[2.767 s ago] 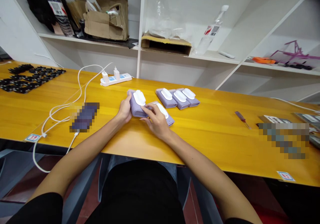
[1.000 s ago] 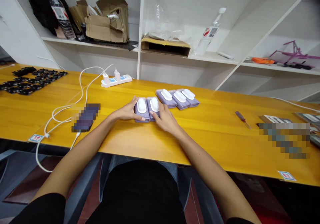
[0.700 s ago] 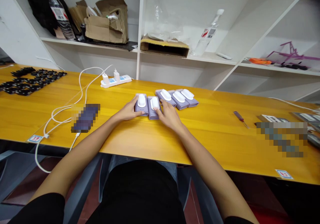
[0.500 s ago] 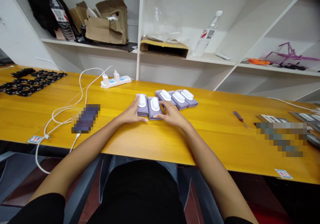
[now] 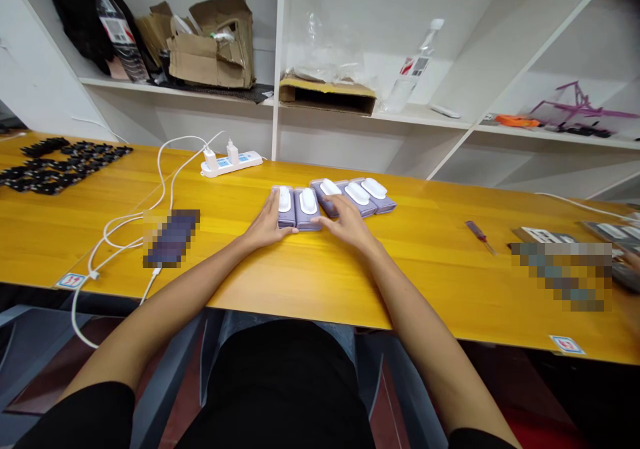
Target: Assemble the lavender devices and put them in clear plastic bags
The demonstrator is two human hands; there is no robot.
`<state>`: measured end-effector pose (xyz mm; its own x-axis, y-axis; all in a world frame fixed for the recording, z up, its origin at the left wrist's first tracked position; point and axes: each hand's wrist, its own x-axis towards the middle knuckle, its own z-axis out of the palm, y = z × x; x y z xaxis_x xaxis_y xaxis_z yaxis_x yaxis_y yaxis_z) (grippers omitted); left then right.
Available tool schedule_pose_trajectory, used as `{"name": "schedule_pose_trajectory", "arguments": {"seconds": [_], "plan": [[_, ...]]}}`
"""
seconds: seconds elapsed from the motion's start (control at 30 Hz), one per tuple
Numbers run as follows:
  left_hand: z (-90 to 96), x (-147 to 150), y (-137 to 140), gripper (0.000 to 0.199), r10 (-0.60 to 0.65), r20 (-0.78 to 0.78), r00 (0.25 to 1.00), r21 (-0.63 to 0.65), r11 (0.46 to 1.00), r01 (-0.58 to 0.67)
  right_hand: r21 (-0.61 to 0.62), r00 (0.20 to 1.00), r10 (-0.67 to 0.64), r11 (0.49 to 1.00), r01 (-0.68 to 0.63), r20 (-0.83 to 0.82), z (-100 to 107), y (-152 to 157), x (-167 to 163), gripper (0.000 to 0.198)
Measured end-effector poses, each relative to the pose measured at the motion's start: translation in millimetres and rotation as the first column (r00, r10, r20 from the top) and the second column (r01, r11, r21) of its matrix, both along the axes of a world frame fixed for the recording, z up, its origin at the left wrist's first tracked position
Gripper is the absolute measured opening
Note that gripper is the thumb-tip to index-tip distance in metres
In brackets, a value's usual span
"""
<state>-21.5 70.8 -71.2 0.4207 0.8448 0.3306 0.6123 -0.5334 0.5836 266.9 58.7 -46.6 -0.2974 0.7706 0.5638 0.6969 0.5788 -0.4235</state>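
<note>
Two lavender boxes with white oval pieces on top, a left box (image 5: 287, 220) and a right box (image 5: 308, 221), lie side by side. My left hand (image 5: 264, 226) rests along the left box's outer side, fingers stretched and thumb apart at its front edge. My right hand (image 5: 349, 223) is spread, its thumb by the right box's near right corner. Its fingers reach over a third lavender box (image 5: 325, 202), partly hiding it. Two more such boxes, a middle one (image 5: 361, 203) and an end one (image 5: 383, 202), adjoin it on the right.
A power strip (image 5: 233, 163) with white cables stands behind, left. A blurred-out phone (image 5: 173, 239) lies left, and several black parts (image 5: 55, 165) beyond it. To the right are a screwdriver (image 5: 481, 237) and grey items (image 5: 545, 237). Another person's hand (image 5: 631, 260) shows at the right edge.
The two front boxes have shifted slightly away from me. My right hand has moved from the right box's side up and right, its fingers now over the third box. Another hand has appeared far right.
</note>
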Motion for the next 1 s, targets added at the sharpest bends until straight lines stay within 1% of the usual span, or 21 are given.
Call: {"name": "schedule_pose_trajectory", "arguments": {"seconds": [0.03, 0.07, 0.1, 0.17, 0.23, 0.3, 0.37, 0.43, 0.47, 0.53, 0.63, 0.7, 0.87, 1.0], "plan": [[0.7, 1, 0, 0.136, 0.007, -0.003, 1.0, 0.0, 1.0, -0.007, 0.065, 0.997, -0.076, 0.995, 0.077, -0.023, 4, 2, 9, 0.056], [1.6, 2, -1, 0.135, 0.015, -0.007, 1.0, -0.003, 1.0, -0.015, 0.126, 0.985, -0.163, 0.978, 0.168, -0.051, 7, 5, 19, 0.052], [2.5, 2, -2, 0.135, 0.022, -0.01, 1.0, -0.005, 1.0, -0.022, 0.17, 0.965, -0.252, 0.95, 0.262, -0.075, 10, 8, 31, 0.05], [4.1, 4, -3, 0.133, 0.031, -0.015, 0.999, -0.007, 0.999, -0.031, 0.193, 0.9, -0.425, 0.879, 0.436, -0.094, 10, 14, 57, 0.055], [5.2, 5, -4, 0.133, 0.036, -0.022, 0.999, -0.013, 0.999, -0.036, 0.141, 0.825, -0.56, 0.813, 0.565, -0.078, 6, 19, 82, 0.064], [5.6, 5, -4, 0.133, 0.043, -0.033, 0.999, -0.025, 0.999, -0.044, 0.052, 0.754, -0.655, 0.752, 0.657, -0.046, -2, 22, 101, 0.075], [5.3, 5, -4, 0.132, 0.046, -0.037, 0.998, -0.031, 0.998, -0.047, -0.085, 0.704, -0.71, 0.702, 0.707, -0.009, -10, 25, 111, 0.081], [4.4, 5, -3, 0.132, 0.042, -0.031, 0.999, -0.025, 0.999, -0.043, -0.238, 0.694, -0.72, 0.673, 0.701, 0.009, -16, 27, 115, 0.082], [3.8, 5, -2, 0.132, 0.04, -0.026, 0.999, -0.02, 0.999, -0.04, -0.297, 0.704, -0.71, 0.671, 0.679, 0.005, -18, 28, 115, 0.082], [2.6, 4, -1, 0.132, 0.039, -0.021, 0.999, -0.015, 0.999, -0.039, -0.356, 0.737, -0.676, 0.695, 0.625, -0.024, -20, 30, 115, 0.081], [1.2, 5, 0, 0.132, 0.043, -0.022, 0.999, -0.018, 0.999, -0.044, -0.357, 0.783, -0.618, 0.749, 0.558, -0.073, -20, 33, 114, 0.082], [0.6, 5, 1, 0.132, 0.049, -0.02, 0.999, -0.024, 0.999, -0.049, -0.366, 0.801, -0.591, 0.769, 0.525, -0.094, -19, 34, 114, 0.084], [-0.4, 4, 4, 0.132, 0.063, -0.014, 0.998, -0.022, 0.998, -0.063, -0.415, 0.822, -0.559, 0.777, 0.474, -0.108, -10, 30, 110, 0.096], [-0.4, 0, 9, 0.131, 0.059, -0.014, 0.998, -0.02, 0.998, -0.06, -0.446, 0.83, -0.551, 0.766, 0.463, -0.086, -1, 25, 105, 0.104]]}}
